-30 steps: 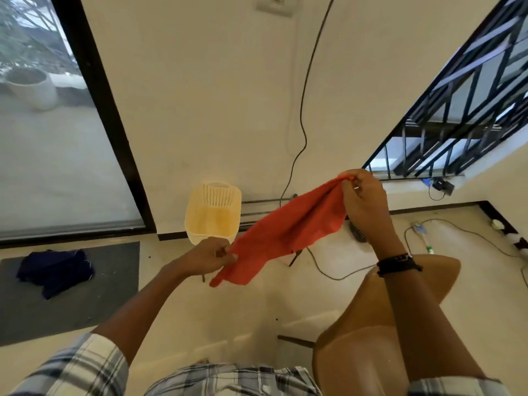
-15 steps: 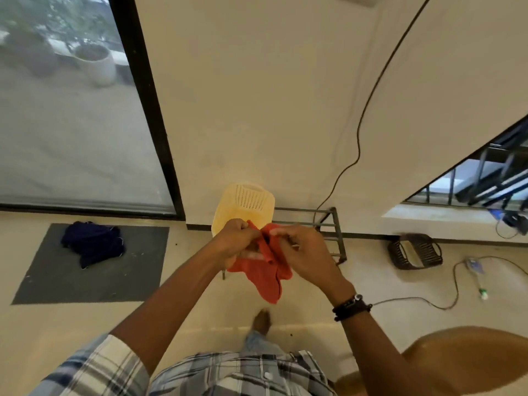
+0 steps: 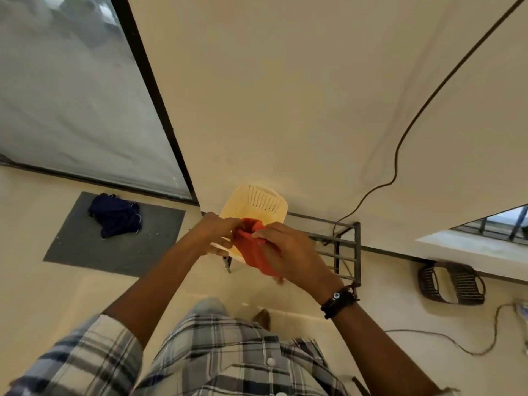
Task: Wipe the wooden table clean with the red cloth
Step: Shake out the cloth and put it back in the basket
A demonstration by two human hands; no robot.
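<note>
Both hands meet at chest height over the floor. The left hand point(image 3: 217, 232) pinches the upper edge of the red fabric cloth point(image 3: 253, 251) between thumb and fingertips. The right hand point(image 3: 289, 252) has its fingers curled round the same bundle from the other side, so the two grips nearly touch. The cloth is doubled over into a narrow pad that hangs a little below the right palm.

One second earlier the cloth was stretched wide between hands held well apart; it has since been gathered and folded. This probably prepares a compact wiping pad, and wiping itself has not begun. The wooden table is not in view, so the person would likely have to turn toward it.

Behind the hands stands a pale yellow perforated plastic chair point(image 3: 258, 200), beside a grey metal rack point(image 3: 344, 247). Farther left, a dark blue crumpled cloth point(image 3: 115, 214) lies on a grey floor mat point(image 3: 114, 252).
</note>
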